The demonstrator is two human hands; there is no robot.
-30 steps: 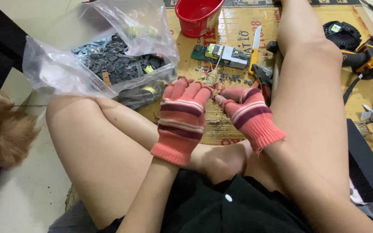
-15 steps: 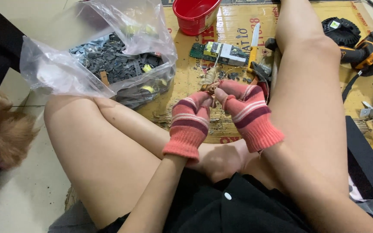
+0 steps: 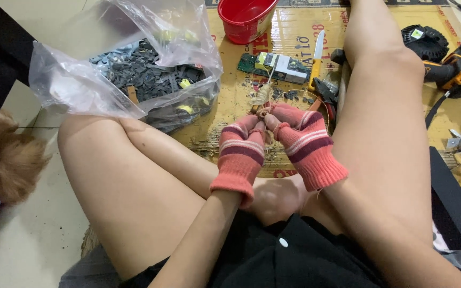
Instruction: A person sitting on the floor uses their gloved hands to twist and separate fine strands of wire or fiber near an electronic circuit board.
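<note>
Striped pink wool gloves cover both hands, which meet fingertip to fingertip above a sheet of yellowish cardboard (image 3: 294, 48) on the floor. The left hand (image 3: 241, 154) and the right hand (image 3: 302, 144) each pinch the same small part (image 3: 265, 112) between thumb and fingers — a little brownish thing with pale wire strands (image 3: 262, 95) frayed out of its top. The fingers are pressed together around it, so most of it is hidden; what it is exactly cannot be told. It sits just in front of the person's bare knees, held up off the cardboard.

Beyond the hands lie a green circuit board (image 3: 276, 65), a yellow-handled knife (image 3: 317, 53) and a pair of pliers (image 3: 324, 92) close against the right leg. A red plastic tub (image 3: 246, 18) stands at the far edge of the cardboard. To the left, a clear plastic bag (image 3: 134, 64) slumps open — it is full of dark grey scrap pieces with a few yellow bits among them. At far right, a black and yellow power tool (image 3: 454, 61) rests near the leg.
</note>
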